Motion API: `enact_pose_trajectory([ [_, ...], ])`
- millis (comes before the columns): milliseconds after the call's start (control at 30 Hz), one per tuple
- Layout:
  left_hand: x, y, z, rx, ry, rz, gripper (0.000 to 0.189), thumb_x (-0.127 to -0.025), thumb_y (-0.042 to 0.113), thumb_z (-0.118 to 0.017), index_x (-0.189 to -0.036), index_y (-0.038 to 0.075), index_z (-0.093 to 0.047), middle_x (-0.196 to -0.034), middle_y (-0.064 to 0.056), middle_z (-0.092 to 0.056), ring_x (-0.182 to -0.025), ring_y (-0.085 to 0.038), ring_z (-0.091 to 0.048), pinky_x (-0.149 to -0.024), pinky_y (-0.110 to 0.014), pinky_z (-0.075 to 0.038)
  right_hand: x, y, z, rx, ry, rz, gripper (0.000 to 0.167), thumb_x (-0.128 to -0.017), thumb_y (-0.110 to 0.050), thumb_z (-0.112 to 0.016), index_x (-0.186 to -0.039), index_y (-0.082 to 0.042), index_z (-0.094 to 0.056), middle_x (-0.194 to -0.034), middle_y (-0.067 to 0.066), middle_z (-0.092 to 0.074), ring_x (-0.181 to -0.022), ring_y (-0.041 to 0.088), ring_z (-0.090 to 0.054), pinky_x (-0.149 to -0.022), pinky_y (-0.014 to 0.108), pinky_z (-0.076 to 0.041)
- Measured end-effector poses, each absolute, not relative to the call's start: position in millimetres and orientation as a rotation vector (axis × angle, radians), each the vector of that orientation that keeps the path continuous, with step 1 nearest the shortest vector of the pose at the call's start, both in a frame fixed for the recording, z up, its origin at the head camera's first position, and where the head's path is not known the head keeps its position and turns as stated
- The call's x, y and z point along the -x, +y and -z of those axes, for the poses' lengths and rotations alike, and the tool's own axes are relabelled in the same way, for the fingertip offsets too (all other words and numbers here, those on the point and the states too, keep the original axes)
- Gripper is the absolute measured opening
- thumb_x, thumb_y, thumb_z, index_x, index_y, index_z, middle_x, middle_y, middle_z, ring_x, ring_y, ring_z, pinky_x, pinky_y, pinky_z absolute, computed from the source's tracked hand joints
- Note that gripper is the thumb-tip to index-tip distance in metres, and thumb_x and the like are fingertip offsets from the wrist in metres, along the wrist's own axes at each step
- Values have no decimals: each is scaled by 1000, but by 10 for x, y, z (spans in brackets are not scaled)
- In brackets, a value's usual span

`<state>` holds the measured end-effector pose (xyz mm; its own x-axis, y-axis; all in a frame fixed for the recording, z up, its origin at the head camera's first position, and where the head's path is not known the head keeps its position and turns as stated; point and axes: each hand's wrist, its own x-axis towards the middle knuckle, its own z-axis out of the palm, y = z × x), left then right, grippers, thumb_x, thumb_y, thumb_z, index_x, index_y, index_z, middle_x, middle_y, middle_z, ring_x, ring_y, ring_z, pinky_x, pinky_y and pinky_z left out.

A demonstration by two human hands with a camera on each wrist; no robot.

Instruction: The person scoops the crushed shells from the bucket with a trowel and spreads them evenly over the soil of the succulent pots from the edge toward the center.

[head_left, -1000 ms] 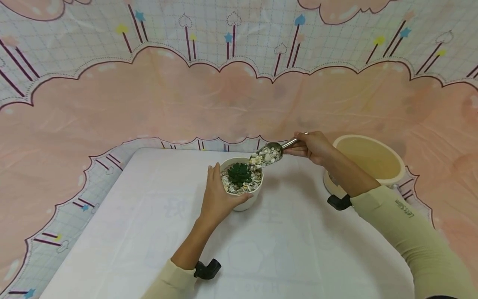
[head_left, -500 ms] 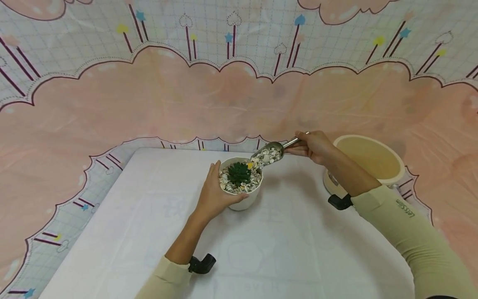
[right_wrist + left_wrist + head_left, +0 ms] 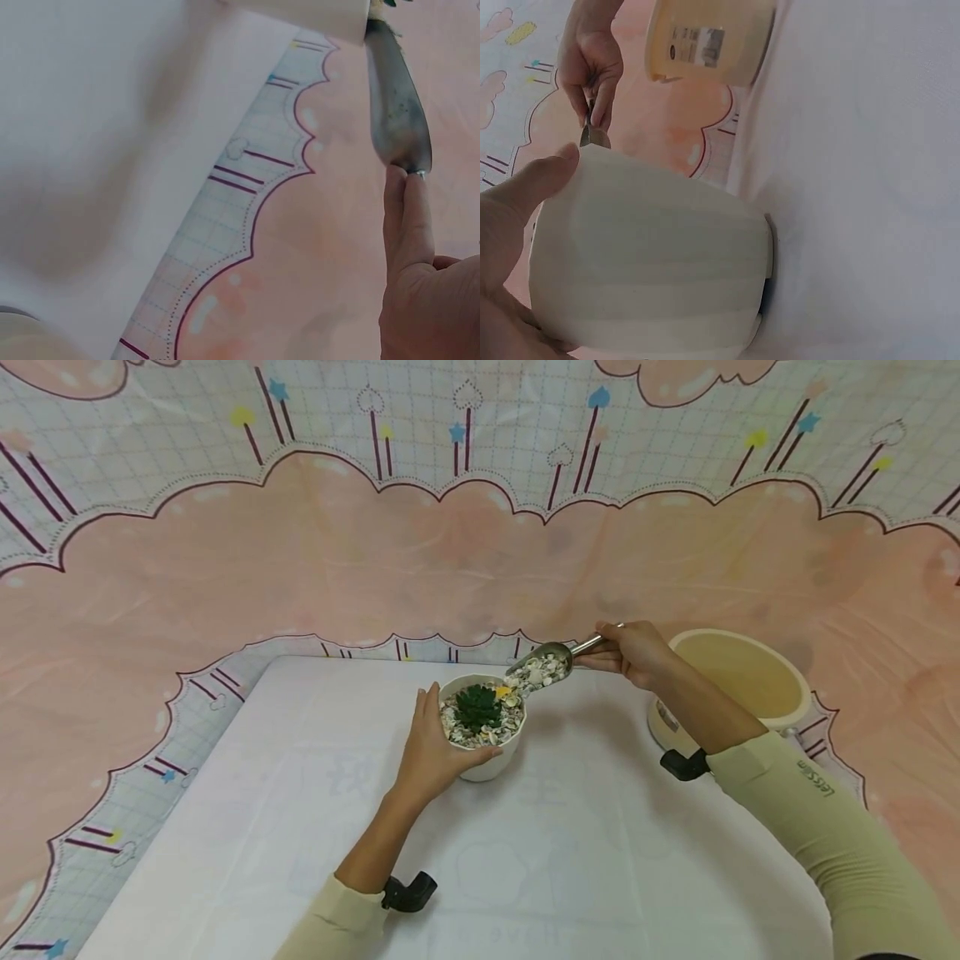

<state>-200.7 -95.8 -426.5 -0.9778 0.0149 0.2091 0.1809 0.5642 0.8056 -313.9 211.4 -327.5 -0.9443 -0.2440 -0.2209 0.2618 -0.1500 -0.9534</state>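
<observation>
A white flower pot point(image 3: 487, 768) stands on the white table, holding a dark green succulent point(image 3: 477, 707) ringed by pale pebbles point(image 3: 480, 737). My left hand point(image 3: 435, 756) grips the pot's near left side, thumb and fingers spread around the rim; the left wrist view shows the thumb on the pot wall point(image 3: 652, 247). My right hand point(image 3: 633, 653) holds a metal scoop point(image 3: 551, 652) by its handle. The scoop carries several pebbles and tilts down, its lip over the pot's right rim. In the right wrist view two fingers lie under the scoop's neck point(image 3: 409, 161). A yellow piece point(image 3: 502, 692) lies beside the succulent.
A cream bucket point(image 3: 787, 722) stands at the table's right, partly behind my right forearm. The white table point(image 3: 300, 827) ends at a patterned peach and white cloth backdrop point(image 3: 450, 560) behind the pot.
Some pebbles have slid from the scoop into the pot, and the yellow piece has appeared by the succulent. My left hand and forearm have shifted slightly left. The right hand has barely moved.
</observation>
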Motion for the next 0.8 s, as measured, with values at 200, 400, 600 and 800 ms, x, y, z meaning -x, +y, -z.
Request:
enact_pose_trajectory([
  [200,2049,-999,4267,173,-2617,1384,131,-72,40,-98,-166,-3,-17,-171,-26,-14,-158,-43,-12,-119,-63,-28,3151,2136,3264,-15,1765,2174,32,-115,-18,-44,-105,7,-62,-90,20,-76,-81,28,-79,-80,32,-60],
  [400,2119,-1085,4272,236,-2639,1407,129,-72,39,-98,-166,-1,-18,-171,-25,-17,-157,-44,-18,-119,-64,-28,3166,2112,3263,-28,1747,2192,32,-115,-16,-44,-104,7,-63,-90,21,-76,-79,28,-79,-80,32,-60],
  [600,2210,-1199,4255,348,-2690,1421,127,-71,37,-98,-167,4,-22,-169,-23,-23,-154,-44,-26,-117,-65,-31,3191,2073,3290,-66,1756,2185,29,-115,-16,-43,-109,8,-59,-88,19,-76,-79,27,-79,-81,32,-60],
  [800,2242,-1228,4229,389,-2734,1457,127,-73,37,-97,-169,9,-19,-173,-21,-13,-157,-43,-16,-118,-68,-26,3217,2054,3306,-70,1755,2182,28,-115,-16,-41,-113,9,-56,-86,19,-75,-78,26,-79,-83,32,-60],
])
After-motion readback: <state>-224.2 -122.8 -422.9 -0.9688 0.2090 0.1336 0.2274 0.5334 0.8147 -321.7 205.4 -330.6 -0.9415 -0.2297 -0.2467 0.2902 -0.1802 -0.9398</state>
